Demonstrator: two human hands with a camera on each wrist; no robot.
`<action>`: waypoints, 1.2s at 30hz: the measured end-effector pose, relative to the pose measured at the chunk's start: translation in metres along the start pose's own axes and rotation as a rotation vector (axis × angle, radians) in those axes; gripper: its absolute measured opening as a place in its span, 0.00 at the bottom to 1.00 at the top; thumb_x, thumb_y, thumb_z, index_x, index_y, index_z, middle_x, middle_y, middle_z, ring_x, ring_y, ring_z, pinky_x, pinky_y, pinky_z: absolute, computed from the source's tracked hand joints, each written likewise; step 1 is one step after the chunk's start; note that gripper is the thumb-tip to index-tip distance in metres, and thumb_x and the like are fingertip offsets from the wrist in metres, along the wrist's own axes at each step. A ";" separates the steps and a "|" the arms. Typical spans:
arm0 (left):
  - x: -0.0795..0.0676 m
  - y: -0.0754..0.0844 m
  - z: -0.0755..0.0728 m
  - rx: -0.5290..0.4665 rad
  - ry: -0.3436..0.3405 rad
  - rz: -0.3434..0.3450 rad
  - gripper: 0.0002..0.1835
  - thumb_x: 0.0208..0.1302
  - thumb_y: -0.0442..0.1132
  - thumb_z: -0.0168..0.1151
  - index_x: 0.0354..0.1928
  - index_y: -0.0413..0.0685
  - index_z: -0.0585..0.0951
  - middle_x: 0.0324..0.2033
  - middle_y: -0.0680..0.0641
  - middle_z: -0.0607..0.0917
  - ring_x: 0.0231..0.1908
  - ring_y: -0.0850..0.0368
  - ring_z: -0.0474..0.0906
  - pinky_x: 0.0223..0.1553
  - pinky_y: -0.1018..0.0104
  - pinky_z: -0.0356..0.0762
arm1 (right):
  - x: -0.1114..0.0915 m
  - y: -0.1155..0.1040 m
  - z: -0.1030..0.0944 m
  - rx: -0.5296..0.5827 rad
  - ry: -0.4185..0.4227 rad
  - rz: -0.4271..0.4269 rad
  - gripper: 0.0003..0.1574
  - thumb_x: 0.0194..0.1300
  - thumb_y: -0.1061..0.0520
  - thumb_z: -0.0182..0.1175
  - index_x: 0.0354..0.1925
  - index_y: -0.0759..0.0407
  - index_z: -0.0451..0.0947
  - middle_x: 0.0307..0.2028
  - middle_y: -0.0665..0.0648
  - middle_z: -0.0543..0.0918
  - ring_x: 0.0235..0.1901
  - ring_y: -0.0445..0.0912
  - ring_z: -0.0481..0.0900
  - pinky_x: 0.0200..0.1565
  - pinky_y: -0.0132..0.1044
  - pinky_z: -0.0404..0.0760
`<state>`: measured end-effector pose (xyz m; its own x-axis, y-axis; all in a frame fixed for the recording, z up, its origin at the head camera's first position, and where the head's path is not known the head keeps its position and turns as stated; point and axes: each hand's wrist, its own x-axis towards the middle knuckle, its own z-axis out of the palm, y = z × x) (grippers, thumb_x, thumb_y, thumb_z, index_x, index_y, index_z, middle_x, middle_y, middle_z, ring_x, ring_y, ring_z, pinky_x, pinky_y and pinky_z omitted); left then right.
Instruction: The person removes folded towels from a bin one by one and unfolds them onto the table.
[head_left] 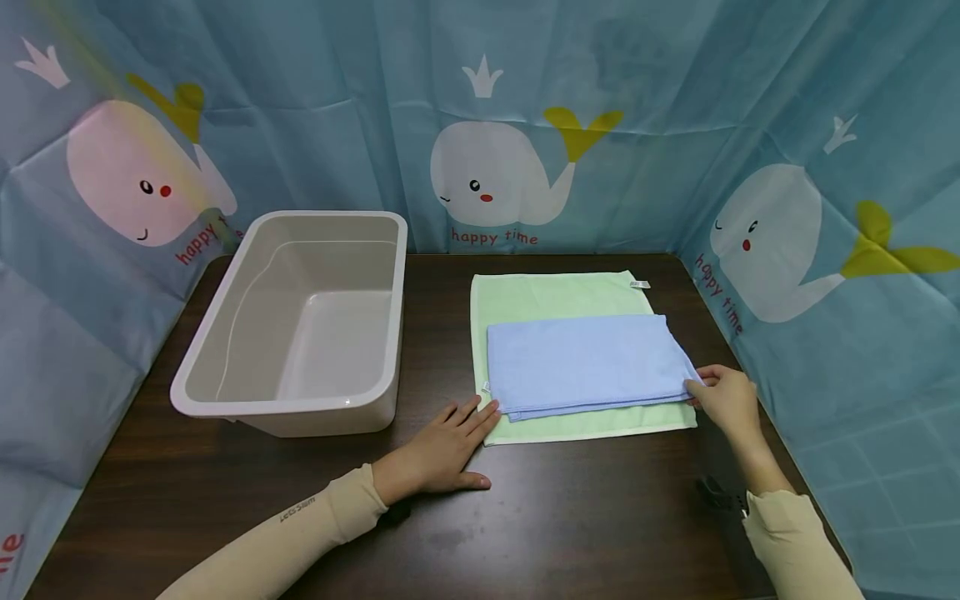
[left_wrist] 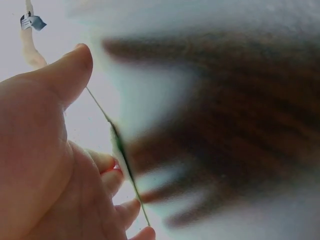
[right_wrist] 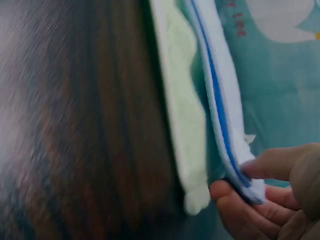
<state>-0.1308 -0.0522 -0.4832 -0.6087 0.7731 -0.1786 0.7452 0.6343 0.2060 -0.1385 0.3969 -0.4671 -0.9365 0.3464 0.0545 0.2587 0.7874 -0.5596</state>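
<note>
A light green towel (head_left: 585, 429) lies spread flat on the dark table. On top of it is a folded blue towel (head_left: 585, 358), its layered edge toward me. My right hand (head_left: 726, 402) pinches the near right corner of the blue towel between thumb and fingers; in the right wrist view that corner (right_wrist: 252, 192) is lifted a little off the green towel (right_wrist: 182, 110). My left hand (head_left: 444, 450) lies with spread, straight fingers, the fingertips touching the near left corner of the green towel. The left wrist view shows its thumb and palm close up, with a glossy table reflection.
A white plastic basin (head_left: 378, 408) stands on the left of the table (head_left: 555, 517), beside the towels. Blue curtains (head_left: 337, 167) with whale prints close off the back and both sides. A small dark object (head_left: 716, 492) lies by the right wrist.
</note>
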 end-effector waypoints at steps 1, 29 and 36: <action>0.000 0.000 0.000 -0.001 -0.003 -0.001 0.51 0.58 0.69 0.52 0.74 0.50 0.48 0.75 0.49 0.48 0.75 0.45 0.44 0.71 0.44 0.54 | 0.000 0.003 0.000 -0.016 -0.017 0.007 0.22 0.60 0.54 0.61 0.44 0.73 0.78 0.28 0.67 0.87 0.18 0.45 0.84 0.25 0.31 0.72; 0.001 0.000 0.003 -0.004 -0.011 -0.013 0.51 0.57 0.70 0.52 0.75 0.51 0.47 0.76 0.50 0.47 0.75 0.46 0.43 0.71 0.44 0.53 | 0.019 -0.007 0.012 -0.145 -0.262 -0.425 0.50 0.44 0.35 0.71 0.65 0.44 0.68 0.64 0.61 0.72 0.65 0.62 0.66 0.62 0.62 0.65; 0.001 -0.001 -0.001 0.009 -0.019 -0.011 0.51 0.58 0.71 0.50 0.75 0.52 0.47 0.76 0.51 0.47 0.76 0.47 0.42 0.72 0.45 0.53 | 0.022 -0.001 0.012 -0.109 -0.270 -0.441 0.48 0.42 0.35 0.71 0.62 0.43 0.72 0.63 0.59 0.74 0.65 0.61 0.67 0.61 0.61 0.66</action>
<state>-0.1326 -0.0523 -0.4829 -0.6116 0.7657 -0.1989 0.7408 0.6426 0.1957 -0.1623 0.3971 -0.4752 -0.9859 -0.1622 0.0418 -0.1638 0.8821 -0.4416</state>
